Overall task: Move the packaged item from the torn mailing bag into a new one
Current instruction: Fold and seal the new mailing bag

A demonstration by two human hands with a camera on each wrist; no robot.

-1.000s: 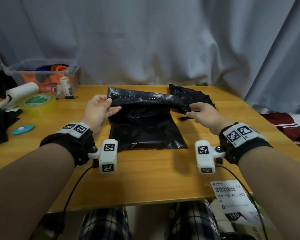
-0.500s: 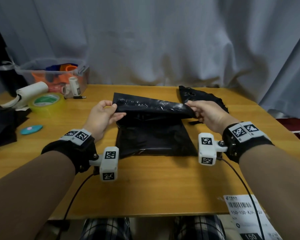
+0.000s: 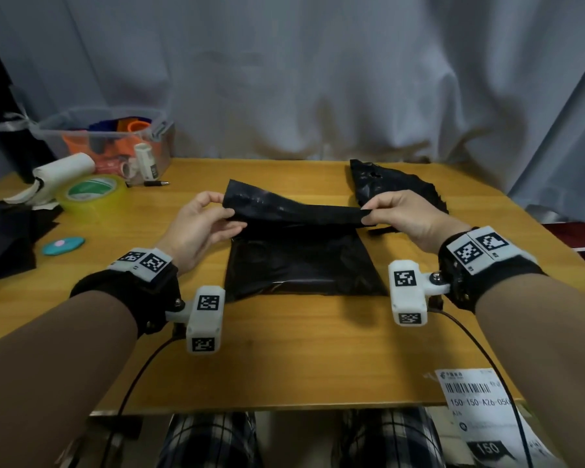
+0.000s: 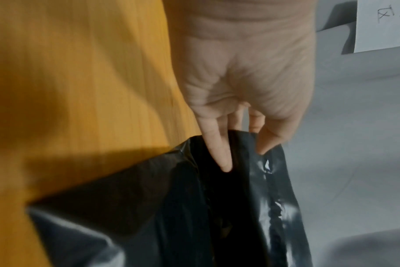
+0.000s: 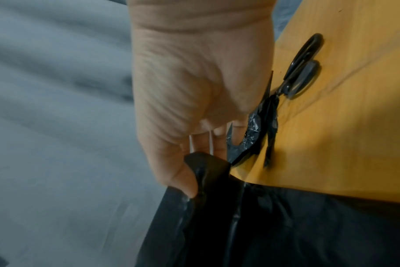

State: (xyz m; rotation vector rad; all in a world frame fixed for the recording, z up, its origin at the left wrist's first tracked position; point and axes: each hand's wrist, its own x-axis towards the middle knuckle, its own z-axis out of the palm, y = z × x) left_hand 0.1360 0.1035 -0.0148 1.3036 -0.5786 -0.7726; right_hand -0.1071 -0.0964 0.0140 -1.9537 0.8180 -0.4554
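Since the earlier head frame, both hands are lifting the far edge of the new mailing bag slightly higher and folding it toward the person.

Head view: the left hand is pinching the flap's left corner between thumb and fingers. The right hand is pinching the flap's right corner. The bag's lower part is lying flat on the table, near the middle. The torn mailing bag is lying crumpled behind the right hand, at the far right of the table. A tape roll, a white paper roll, a clear storage bin and a teal disc are sitting at the left. A shipping label is showing below the table's near edge. The packaged item is not visible; its location cannot be determined.

Left wrist view: the left hand is gripping the black film, with 1 finger lying along the fold.

Right wrist view: the right hand is clamping the film under the thumb. Scissors are lying on the table beyond it, touching a strip of torn black plastic.
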